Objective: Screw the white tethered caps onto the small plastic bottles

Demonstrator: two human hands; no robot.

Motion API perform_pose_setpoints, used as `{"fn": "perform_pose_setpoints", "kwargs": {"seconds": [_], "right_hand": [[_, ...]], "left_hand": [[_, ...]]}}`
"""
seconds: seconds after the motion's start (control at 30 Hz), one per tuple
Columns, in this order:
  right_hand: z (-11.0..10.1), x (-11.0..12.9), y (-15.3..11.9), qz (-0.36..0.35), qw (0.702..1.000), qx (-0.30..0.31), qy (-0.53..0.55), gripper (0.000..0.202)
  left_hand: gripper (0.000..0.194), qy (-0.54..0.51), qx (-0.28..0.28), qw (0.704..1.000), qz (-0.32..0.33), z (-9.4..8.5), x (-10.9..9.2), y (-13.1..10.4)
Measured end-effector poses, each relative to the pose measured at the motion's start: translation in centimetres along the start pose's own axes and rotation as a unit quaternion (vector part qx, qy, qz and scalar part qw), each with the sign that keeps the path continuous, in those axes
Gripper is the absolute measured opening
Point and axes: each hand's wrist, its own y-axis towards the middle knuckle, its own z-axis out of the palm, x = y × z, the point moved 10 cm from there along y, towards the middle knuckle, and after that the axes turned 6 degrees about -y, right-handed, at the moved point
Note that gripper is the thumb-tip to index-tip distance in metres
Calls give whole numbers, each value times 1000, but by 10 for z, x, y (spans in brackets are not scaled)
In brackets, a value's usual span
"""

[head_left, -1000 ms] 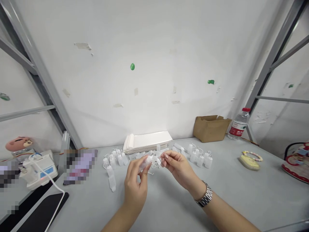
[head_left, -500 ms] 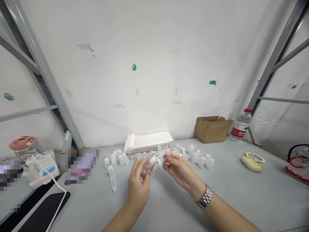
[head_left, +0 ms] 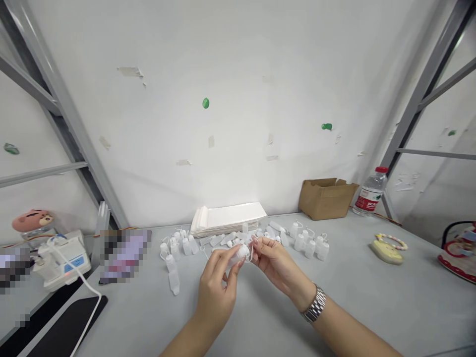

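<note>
A small translucent squeeze bottle (head_left: 237, 255) with a white top is tilted in the fingers of my left hand (head_left: 219, 285), which is closed round it. Just to its right, my right hand (head_left: 277, 265) pinches a thin white cap strap (head_left: 251, 254) beside the bottle's top; the fingertips partly hide where the strap joins. Behind both hands lies a loose heap of similar empty bottles and small white parts (head_left: 228, 238). Bottles with looped caps stand to the left (head_left: 186, 246) and to the right (head_left: 310, 249).
A stack of white trays or boxes (head_left: 234, 216) lies against the wall. An open cardboard box (head_left: 327, 201) and a red-capped water bottle (head_left: 371, 193) stand back right. A yellow case (head_left: 386, 252) with a beaded loop lies right. Left are a phone (head_left: 128, 255) and power strip (head_left: 63, 260).
The squeeze bottle in my left hand has moved slightly right, up to my right fingers. Its thin dark tip, visible before, no longer shows.
</note>
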Motion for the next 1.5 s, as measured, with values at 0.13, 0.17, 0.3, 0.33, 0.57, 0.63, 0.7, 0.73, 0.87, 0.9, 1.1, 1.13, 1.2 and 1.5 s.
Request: {"fn": "perform_pose_setpoints", "kwargs": {"seconds": [0.13, 0.17, 0.3, 0.33, 0.57, 0.63, 0.7, 0.73, 0.87, 0.9, 1.1, 1.13, 1.2, 1.5], "right_hand": [[0, 1, -1, -2, 1000, -1, -13, 26], [-1, 1, -1, -3, 1000, -3, -14, 25], [-1, 4, -1, -11, 1000, -6, -26, 25], [-1, 4, 0, -14, 999, -8, -29, 25], [-9, 10, 2, -48, 994, -29, -91, 24], [-12, 14, 4, -70, 986, -40, -143, 23], [-15, 20, 4, -93, 973, -54, -205, 24], [-15, 24, 4, -102, 965, -61, -234, 24], [-13, 33, 1, -122, 940, -70, -311, 24], [-12, 35, 1, -126, 936, -67, -321, 24], [-8, 36, 0, -132, 927, -46, -349, 25], [-8, 35, 0, -130, 926, -43, -353, 25], [-8, 33, 1, -127, 922, -43, -363, 25], [-12, 29, 2, -90, 948, -39, -303, 28]], "left_hand": [[29, 4, -2, 1000, 5, 0, -1, 1], [29, 6, -3, 1000, 5, 0, -1, 1], [29, 12, -1, 1000, 7, 0, -1, 2], [29, 13, 0, 1000, 8, 0, -2, 2], [27, 17, 9, 1000, -3, 0, 2, 2], [26, 14, 16, 1000, -7, 1, 5, 2], [26, 13, 25, 999, -15, 2, 8, 3], [26, 11, 30, 999, -21, 3, 9, 3], [25, -5, 52, 998, -43, 5, 13, 5], [25, -11, 55, 997, -44, 6, 13, 5], [26, -55, 42, 997, -23, 6, 11, 3], [26, -60, 41, 997, -23, 7, 12, 2], [26, -71, 42, 996, -33, 9, 15, 0], [25, -119, 41, 978, -169, 15, 33, 0]]}}
